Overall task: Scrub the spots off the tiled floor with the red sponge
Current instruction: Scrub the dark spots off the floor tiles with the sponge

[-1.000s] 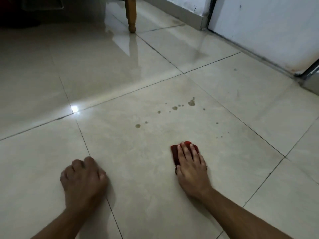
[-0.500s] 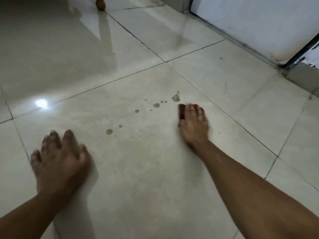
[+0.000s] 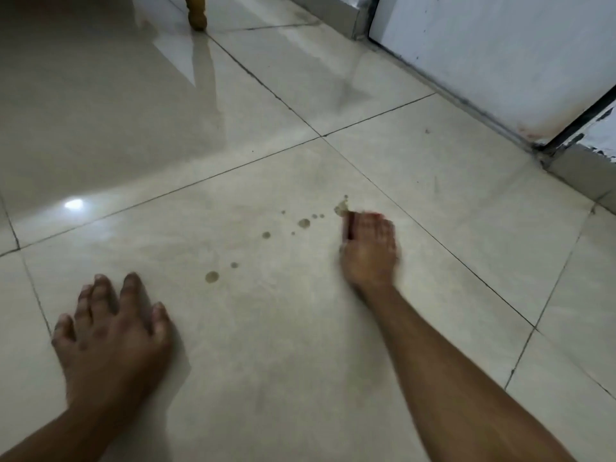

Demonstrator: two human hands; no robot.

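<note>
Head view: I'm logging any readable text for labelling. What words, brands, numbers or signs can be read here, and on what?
None: no text shows on the tiled floor, the white door, the wooden furniture leg, or the red sponge under the right hand.

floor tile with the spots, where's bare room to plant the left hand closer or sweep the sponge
Bare tile lies between the left hand and the right forearm, below the nearest spot. Crowded: the spot trail running up to the largest spot beside the right hand pressing the red sponge.
</note>
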